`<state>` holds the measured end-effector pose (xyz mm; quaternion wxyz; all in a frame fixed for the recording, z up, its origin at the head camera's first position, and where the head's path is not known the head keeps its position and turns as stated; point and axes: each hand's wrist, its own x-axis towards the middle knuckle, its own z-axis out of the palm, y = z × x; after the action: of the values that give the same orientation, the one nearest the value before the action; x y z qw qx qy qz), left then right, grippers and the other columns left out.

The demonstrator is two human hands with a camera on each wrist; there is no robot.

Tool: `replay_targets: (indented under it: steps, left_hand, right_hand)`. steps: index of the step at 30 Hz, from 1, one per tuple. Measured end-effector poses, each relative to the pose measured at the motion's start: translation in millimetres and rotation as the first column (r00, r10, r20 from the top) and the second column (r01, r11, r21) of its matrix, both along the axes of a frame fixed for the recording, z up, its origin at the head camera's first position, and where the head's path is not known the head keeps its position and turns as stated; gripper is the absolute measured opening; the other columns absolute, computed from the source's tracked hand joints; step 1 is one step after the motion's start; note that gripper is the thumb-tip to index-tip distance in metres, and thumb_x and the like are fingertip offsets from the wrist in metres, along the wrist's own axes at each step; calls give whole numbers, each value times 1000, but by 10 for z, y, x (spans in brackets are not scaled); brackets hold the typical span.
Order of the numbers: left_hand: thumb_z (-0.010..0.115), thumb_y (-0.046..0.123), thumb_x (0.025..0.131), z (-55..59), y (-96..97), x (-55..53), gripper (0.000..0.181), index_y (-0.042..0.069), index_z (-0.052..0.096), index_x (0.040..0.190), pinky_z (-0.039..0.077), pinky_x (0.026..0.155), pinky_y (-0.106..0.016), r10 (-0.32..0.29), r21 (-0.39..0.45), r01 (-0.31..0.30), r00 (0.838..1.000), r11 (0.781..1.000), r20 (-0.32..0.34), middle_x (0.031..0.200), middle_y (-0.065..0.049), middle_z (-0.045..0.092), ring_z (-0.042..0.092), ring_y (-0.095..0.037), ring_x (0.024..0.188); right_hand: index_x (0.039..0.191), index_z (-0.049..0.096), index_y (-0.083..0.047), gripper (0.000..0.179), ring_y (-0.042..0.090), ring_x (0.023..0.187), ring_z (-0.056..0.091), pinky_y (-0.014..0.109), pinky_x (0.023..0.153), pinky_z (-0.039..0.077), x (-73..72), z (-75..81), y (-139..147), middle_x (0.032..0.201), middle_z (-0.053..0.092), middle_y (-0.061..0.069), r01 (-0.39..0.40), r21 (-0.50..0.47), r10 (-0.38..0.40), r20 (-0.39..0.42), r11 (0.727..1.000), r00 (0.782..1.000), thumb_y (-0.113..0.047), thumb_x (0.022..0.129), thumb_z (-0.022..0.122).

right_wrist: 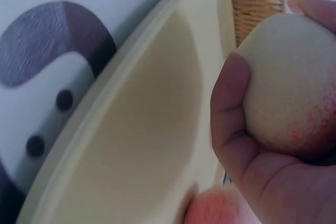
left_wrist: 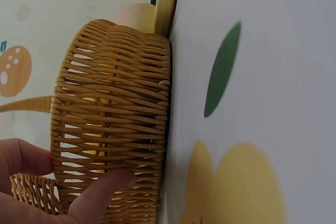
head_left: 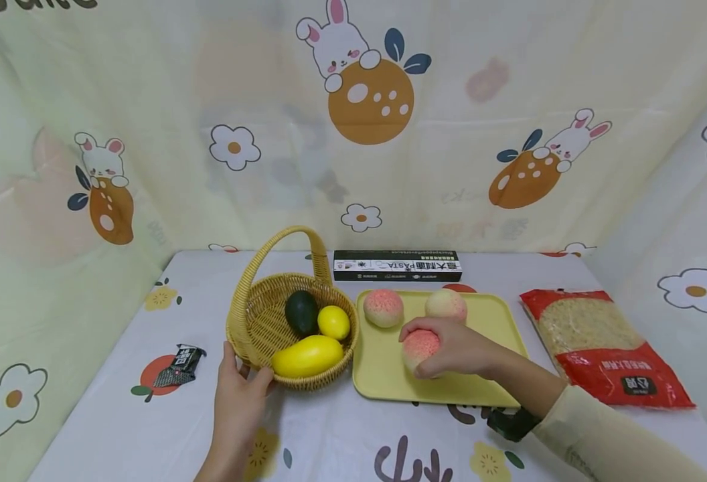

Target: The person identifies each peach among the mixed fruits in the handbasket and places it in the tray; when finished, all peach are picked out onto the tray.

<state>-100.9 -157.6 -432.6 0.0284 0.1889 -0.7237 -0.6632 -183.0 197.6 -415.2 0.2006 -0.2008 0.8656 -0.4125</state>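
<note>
My left hand (head_left: pixel 239 391) grips the near left rim of a woven wicker basket (head_left: pixel 260 311), thumb against its outer wall in the left wrist view. In the basket lie a dark green avocado (head_left: pixel 301 312), a lemon (head_left: pixel 333 323) and a long yellow fruit, like a mango (head_left: pixel 308 357). My right hand (head_left: pixel 462 347) holds a pink and cream peach (right_wrist: pixel 289 82), fingers and thumb wrapped round its sides, over the yellow tray (head_left: pixel 383 389). Two more peaches sit toward the tray's back: one at left (head_left: pixel 383 308), one at right (head_left: pixel 446 304), partly behind my hand.
A black pasta box (head_left: pixel 397 266) lies behind the tray. To the right is a red-and-clear bag (head_left: pixel 606 348) of pale grains or flakes. A small black packet (head_left: pixel 180 366) lies left of the basket. The basket's tall handle (head_left: pixel 281 235) arches upward; its right side adjoins the tray.
</note>
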Motion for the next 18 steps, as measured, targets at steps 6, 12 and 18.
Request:
replay_targets:
  steps: [6, 12, 18]
  left_hand:
    - [53, 0, 99, 4, 0, 2, 99, 13, -17, 168, 51, 108, -51, -8, 11, 8, 1000, 1000, -18, 177, -14, -15, 17, -47, 161]
    - [53, -1, 98, 0, 2, 7, 99, 11, -17, 168, 51, 108, -51, -8, 18, 8, 1000, 1000, -28, 177, -15, -15, 18, -48, 161]
    - [53, -2, 99, -13, -1, 3, 99, 12, -16, 168, 51, 108, -52, -3, 16, 3, 1000, 1000, -26, 177, -15, -14, 18, -48, 161]
  right_hand:
    - [114, 72, -19, 52, 18, 79, 63, 29, 67, 54, -52, -59, -169, 94, 69, 0, -14, 63, 18, -66, 998, 998, -18, 64, 85]
    - [115, 72, -24, 52, 18, 86, 62, 31, 72, 52, -91, -97, -267, 98, 69, -4, 1, 140, 16, -115, 990, 993, -26, 64, 86]
    - [116, 71, -22, 51, 17, 95, 60, 31, 79, 51, -108, -97, -357, 108, 68, -5, -49, 146, 73, -162, 988, 984, -25, 67, 86]
